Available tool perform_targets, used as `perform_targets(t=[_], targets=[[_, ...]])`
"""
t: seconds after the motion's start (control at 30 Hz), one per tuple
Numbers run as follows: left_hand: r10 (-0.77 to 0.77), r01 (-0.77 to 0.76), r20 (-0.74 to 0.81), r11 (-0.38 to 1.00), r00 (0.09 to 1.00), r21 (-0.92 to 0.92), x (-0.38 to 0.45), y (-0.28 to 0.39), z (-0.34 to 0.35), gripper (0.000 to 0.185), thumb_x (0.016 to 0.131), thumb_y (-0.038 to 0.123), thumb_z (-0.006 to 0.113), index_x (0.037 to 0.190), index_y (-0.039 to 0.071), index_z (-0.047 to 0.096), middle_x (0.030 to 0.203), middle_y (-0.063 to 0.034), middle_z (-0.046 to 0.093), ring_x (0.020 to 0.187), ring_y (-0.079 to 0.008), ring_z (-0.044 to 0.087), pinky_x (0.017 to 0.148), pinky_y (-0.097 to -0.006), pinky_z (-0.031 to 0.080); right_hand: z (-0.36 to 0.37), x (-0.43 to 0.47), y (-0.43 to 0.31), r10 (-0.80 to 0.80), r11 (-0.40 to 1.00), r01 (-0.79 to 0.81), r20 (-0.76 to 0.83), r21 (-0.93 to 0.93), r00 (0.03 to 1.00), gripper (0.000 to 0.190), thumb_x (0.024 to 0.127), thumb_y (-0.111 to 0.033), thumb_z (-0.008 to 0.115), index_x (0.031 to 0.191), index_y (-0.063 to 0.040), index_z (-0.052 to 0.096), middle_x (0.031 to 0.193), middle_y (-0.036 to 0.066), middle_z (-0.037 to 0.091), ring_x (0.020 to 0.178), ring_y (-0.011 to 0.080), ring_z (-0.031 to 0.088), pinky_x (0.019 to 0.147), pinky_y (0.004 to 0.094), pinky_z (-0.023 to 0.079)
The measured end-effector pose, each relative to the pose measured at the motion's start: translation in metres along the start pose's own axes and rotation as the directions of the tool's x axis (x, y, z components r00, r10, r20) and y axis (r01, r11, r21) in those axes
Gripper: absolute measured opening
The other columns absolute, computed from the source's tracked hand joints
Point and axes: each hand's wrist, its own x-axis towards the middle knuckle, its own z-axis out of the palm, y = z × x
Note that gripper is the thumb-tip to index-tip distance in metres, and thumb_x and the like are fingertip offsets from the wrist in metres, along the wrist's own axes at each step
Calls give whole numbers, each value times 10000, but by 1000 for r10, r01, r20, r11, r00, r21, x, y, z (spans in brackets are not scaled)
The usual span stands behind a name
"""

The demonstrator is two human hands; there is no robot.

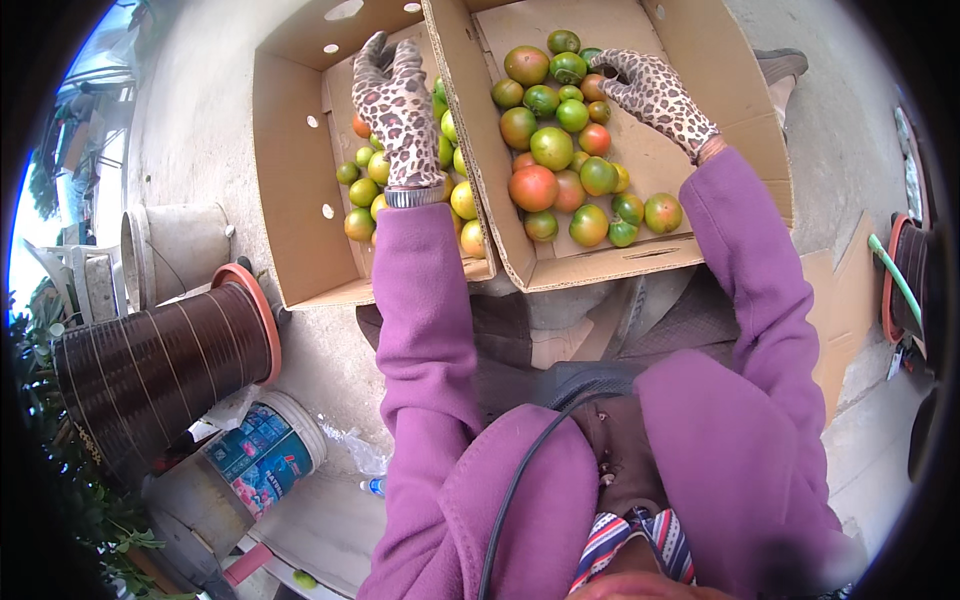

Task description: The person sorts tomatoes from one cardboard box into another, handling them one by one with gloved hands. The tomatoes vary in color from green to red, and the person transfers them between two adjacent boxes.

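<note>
My left hand (397,112), in a leopard-print glove, is above the left cardboard box (296,172). Its fingers curl away from me, and something dark shows between them; whether it holds anything is unclear. Green and orange tomatoes (364,192) lie in that box, partly hidden by my hand and sleeve. Over the right cardboard box (720,97), my right hand (649,90) wears a matching glove. Thumb and fingers are apart, their tips beside a reddish tomato (592,88) and a green tomato (589,56). More green, orange and red tomatoes (551,148) cover much of that box's floor.
To the left are a white bucket (180,251), a ribbed brown pot (165,367) with an orange rim, and a printed paint bucket (262,454). Flat cardboard (832,300) lies at right, near another brown pot (907,277). A shoe (780,66) shows beyond the right box.
</note>
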Motion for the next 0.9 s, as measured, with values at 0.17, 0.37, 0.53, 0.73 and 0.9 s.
perform_targets(t=[0.17, 0.37, 0.53, 0.73, 0.9], targets=[[-34, -103, 444, 954, 895, 282, -75, 27, 79, 466, 847, 219, 720, 1232, -4, 580, 1106, -176, 657, 963, -227, 669, 829, -322, 541, 22, -5, 2, 41, 990, 20, 412, -142, 910, 312, 832, -149, 657, 1136, -80, 644, 1025, 131, 694, 965, 302, 657, 854, 388, 520], [-79, -235, 474, 790, 877, 567, -73, 9, 70, 597, 778, 357, 745, 1243, 24, 576, 1102, -229, 640, 1037, -367, 627, 901, -421, 509, 106, -12, 4, -241, 961, 270, 306, -55, 921, 347, 918, -136, 578, 1252, -48, 551, 1215, 145, 609, 1126, 233, 580, 941, 326, 470], [-116, -263, 536, 773, 836, 578, -75, 5, 79, 553, 789, 323, 714, 1246, 44, 579, 1120, -215, 643, 1055, -359, 624, 922, -417, 497, 133, -15, 29, -227, 974, 200, 395, 107, 890, 445, 861, -203, 623, 1265, -33, 545, 1246, 191, 578, 1197, 312, 527, 1022, 361, 407], [29, -170, 288, 862, 957, 477, -73, 7, 63, 677, 765, 307, 751, 1306, -20, 508, 1195, -263, 572, 1123, -388, 569, 976, -416, 457, 37, 4, -67, 151, 937, -18, 357, -349, 922, 488, 817, -352, 692, 1205, -74, 587, 1125, 132, 652, 1002, 304, 644, 857, 384, 518], [-254, 175, 418, 960, 872, 219, -67, 25, 73, 760, 721, 322, 806, 1299, -50, 482, 1154, -233, 621, 1058, -320, 636, 912, -340, 530, 27, 2, -39, -53, 985, 82, -184, 154, 982, 604, 748, -145, 780, 1297, -92, 535, 1253, 103, 584, 1136, 224, 580, 934, 340, 492]])
